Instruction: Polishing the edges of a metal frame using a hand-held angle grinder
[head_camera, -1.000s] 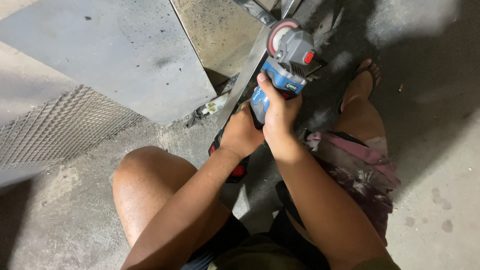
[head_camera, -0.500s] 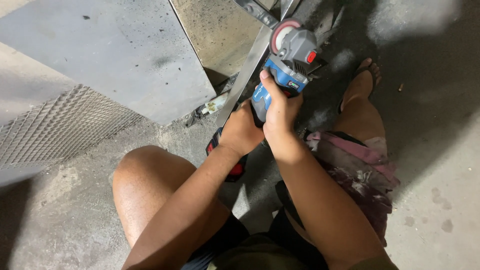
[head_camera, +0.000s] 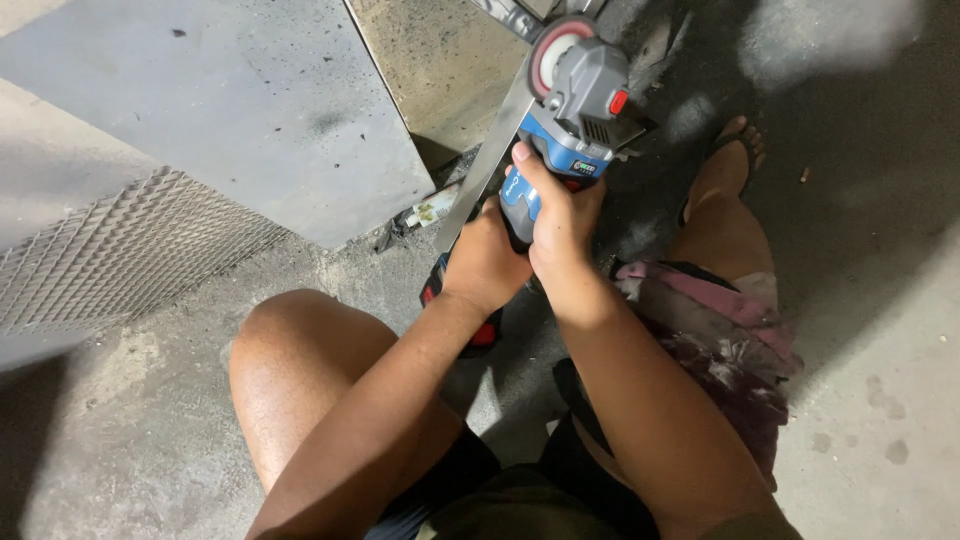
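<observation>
Both hands are on the cordless angle grinder (head_camera: 565, 120), person squatting on the concrete floor (head_camera: 880, 400). Right hand (head_camera: 560, 215) is wrapped tight round the blue body just behind the grey gear head. Left hand (head_camera: 485, 262) is closed on the rear of the tool, over the black-and-red battery end (head_camera: 470, 325), directly behind and below the right.

Change over the last second: the grinder has crept forward, away from the body, along the flat steel bar (head_camera: 490, 160). Hands have gone with it; neither grip has been re-taken. Disc (head_camera: 550, 50) sits ahead of the right hand, red-faced and edge-on against the bar near its top end. I can't tell from here whether it's spinning or actually biting; no sparks visible.

My read: a slow, steady pass along the bar rather than a repositioning.

Around the grip:
- grey sheet-metal panel (head_camera: 230, 110) to the left of the hands, lying flat
- expanded-metal mesh (head_camera: 110, 260) further left, partly under that panel
- tan sheet (head_camera: 440, 60) just left of the bar, ahead of the hands
- small white tube-like item (head_camera: 430, 208) on the floor at the panel corner, just left of the left hand
- sandalled foot (head_camera: 725, 165) right of the grinder, near but apart
</observation>
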